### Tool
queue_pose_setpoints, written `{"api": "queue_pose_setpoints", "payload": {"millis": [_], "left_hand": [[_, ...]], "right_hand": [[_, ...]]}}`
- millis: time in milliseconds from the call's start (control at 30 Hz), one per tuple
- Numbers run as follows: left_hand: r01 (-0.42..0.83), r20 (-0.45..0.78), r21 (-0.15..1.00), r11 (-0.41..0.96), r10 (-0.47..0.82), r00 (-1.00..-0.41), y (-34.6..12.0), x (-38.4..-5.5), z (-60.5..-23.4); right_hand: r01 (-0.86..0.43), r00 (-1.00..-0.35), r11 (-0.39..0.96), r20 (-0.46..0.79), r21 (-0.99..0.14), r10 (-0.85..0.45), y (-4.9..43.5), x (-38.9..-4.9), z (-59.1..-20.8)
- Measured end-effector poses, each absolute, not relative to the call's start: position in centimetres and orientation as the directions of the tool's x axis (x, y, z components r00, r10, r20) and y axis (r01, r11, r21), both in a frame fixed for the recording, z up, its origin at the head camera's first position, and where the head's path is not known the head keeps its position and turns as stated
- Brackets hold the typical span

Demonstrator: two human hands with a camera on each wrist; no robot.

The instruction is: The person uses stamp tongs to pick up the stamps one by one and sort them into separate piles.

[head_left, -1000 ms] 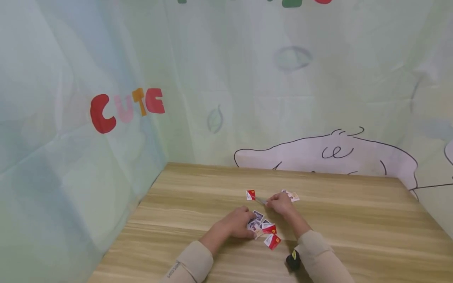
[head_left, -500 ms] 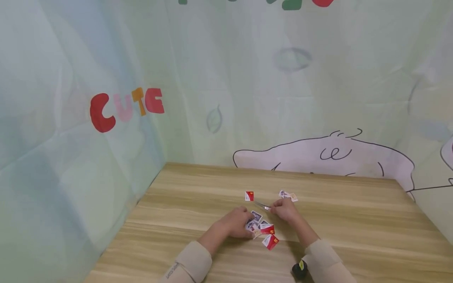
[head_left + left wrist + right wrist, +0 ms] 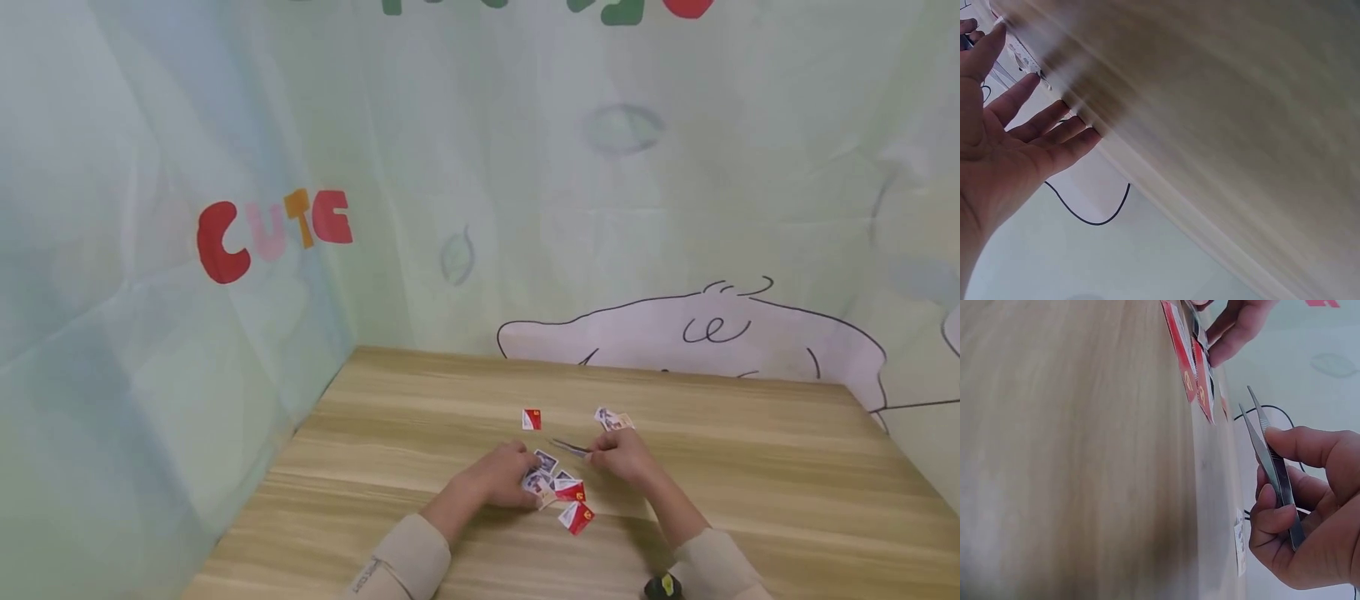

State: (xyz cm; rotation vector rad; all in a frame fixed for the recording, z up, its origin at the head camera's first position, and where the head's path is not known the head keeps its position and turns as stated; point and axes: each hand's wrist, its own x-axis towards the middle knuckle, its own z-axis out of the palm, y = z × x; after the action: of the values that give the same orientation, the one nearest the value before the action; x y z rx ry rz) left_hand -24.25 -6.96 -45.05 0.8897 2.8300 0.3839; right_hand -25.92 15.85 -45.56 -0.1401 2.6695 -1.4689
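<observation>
My left hand [image 3: 495, 477] rests on the table with its fingers spread at the left side of a loose cluster of small paper stamps [image 3: 538, 486], partly covering them. In the left wrist view its fingers are extended, tips down on the wood. Two red-and-white stamps [image 3: 577, 517] lie at the cluster's right and near side. My right hand [image 3: 621, 454] holds metal tweezers [image 3: 1279, 472] between thumb and fingers. Their tips are apart with nothing between them, pointing left above the table beyond the cluster.
A single red-and-white stamp [image 3: 531, 419] lies farther back on the wooden table [image 3: 420, 392]. Just beyond my right hand is a small overlapping group of stamps [image 3: 613, 419]. A black device [image 3: 663, 587] sits by the right cuff. Printed fabric [image 3: 525, 208] walls the table's back and left.
The right hand has drawn the tweezers back toward the right and nearer me, away from the lone red stamp. The left hand stays on the cluster.
</observation>
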Motion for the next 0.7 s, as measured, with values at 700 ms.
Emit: {"api": "queue_pose_setpoints", "payload": {"millis": [700], "left_hand": [[0.535, -0.069, 0.279, 0.798, 0.572, -0.817, -7.1, -24.5, -45.4]], "right_hand": [[-0.048, -0.980, 0.540, -0.065, -0.840, -0.188, 17.5, -24.0, -45.9]]}}
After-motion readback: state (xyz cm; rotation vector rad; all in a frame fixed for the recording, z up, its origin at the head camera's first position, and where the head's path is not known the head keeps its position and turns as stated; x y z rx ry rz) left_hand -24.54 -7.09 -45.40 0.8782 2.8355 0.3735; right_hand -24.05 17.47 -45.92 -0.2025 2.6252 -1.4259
